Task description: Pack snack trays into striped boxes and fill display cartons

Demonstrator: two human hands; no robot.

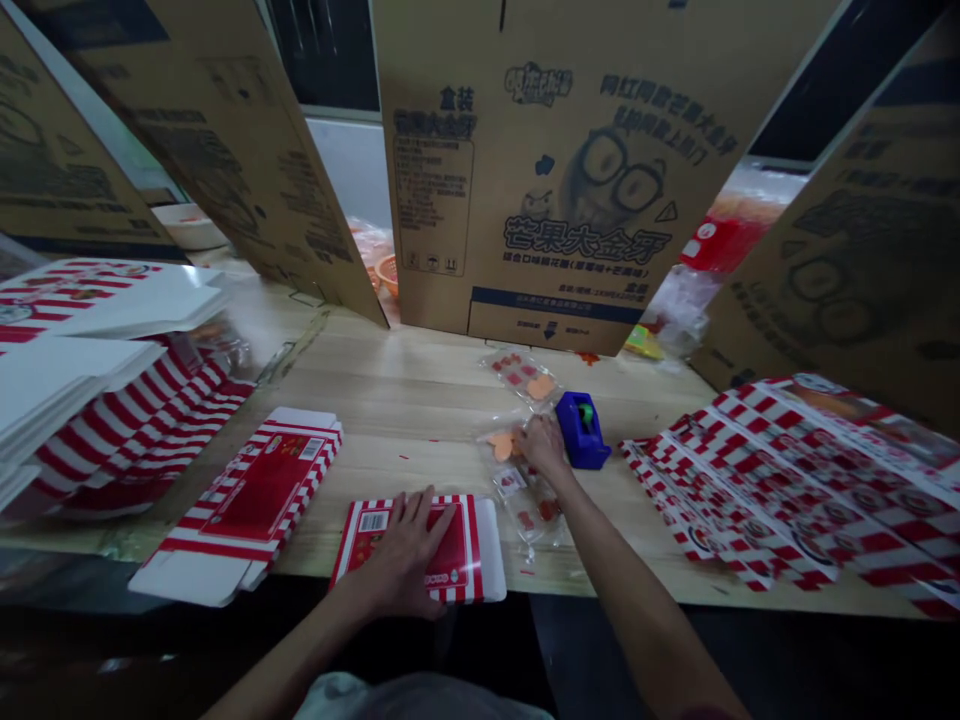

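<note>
My left hand point(397, 555) lies flat with spread fingers on a red-and-white striped folded carton point(469, 550), covering its left part. My right hand point(541, 447) rests with gathered fingers on a clear plastic bag point(521, 490) of orange and red sweets. A second clear bag of sweets point(523, 376) lies just beyond it, apparently touching the first. A blue tape dispenser point(583, 430) stands right next to my right hand. Another flat striped carton point(244, 505) lies to the left of my left hand.
The light wooden table point(420, 400) holds stacks of striped cartons point(112, 420) at left and overlapping flat printed blanks point(787, 490) at right. Large printed cardboard sheets point(562, 170) stand upright along the far edge. The table's near edge runs just beyond my hands.
</note>
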